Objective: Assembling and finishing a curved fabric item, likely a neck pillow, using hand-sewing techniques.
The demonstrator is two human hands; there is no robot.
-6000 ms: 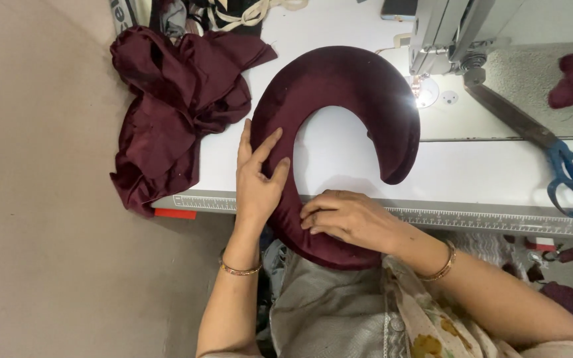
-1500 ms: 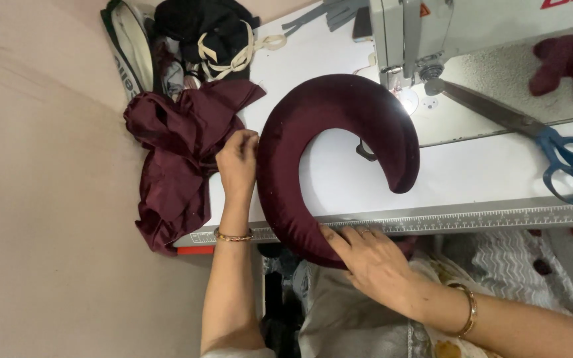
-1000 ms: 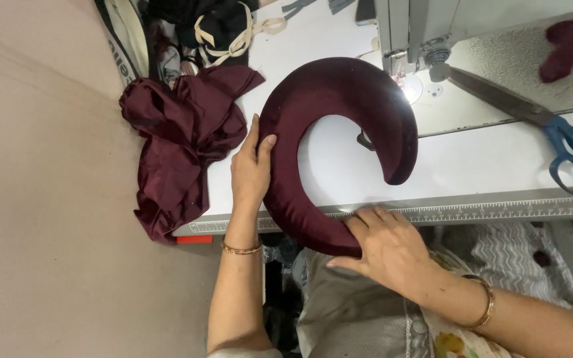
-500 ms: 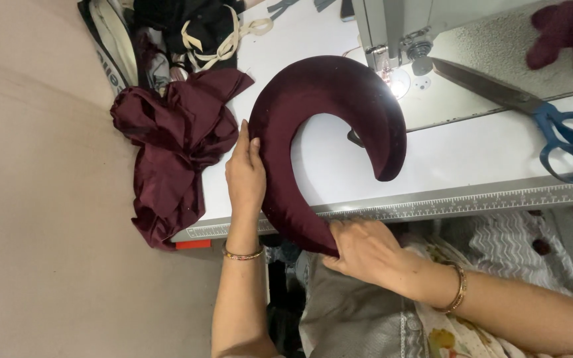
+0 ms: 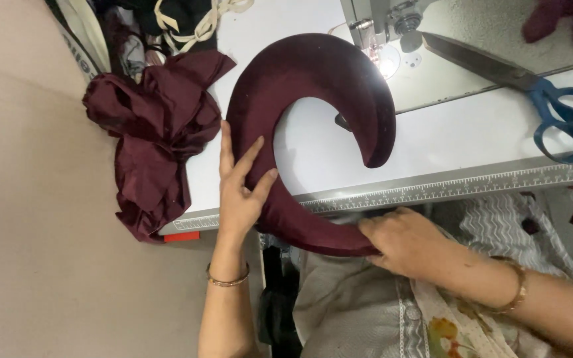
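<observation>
Left hand lies flat, fingers spread, palm pressing the outer curve of the maroon crescent cushion; it grips nothing, just steadies. Right hand is curled round the cushion's lower tip, fingers closed on the fabric where it hangs past the desk edge over the lap. The cushion sits mostly on the desk w/ its arch near the sewing machine & its open mouth facing right, toward the blue-handled scissors; long axis runs roughly from the machine down to the near edge, upper tip curling back to end mid-desk. Probably light & soft, stuffed, smooth fabric maybe a bit slippery, so it should squash under a pinch; best held at the thick mid-curve w/ a flat palm or by a tapered tip. Left of the cushion, touching it, a crumpled heap of matching maroon cloth drapes over the desk's side; a ruler strip runs along the desk's front edge beneath the cushion's opening.
</observation>
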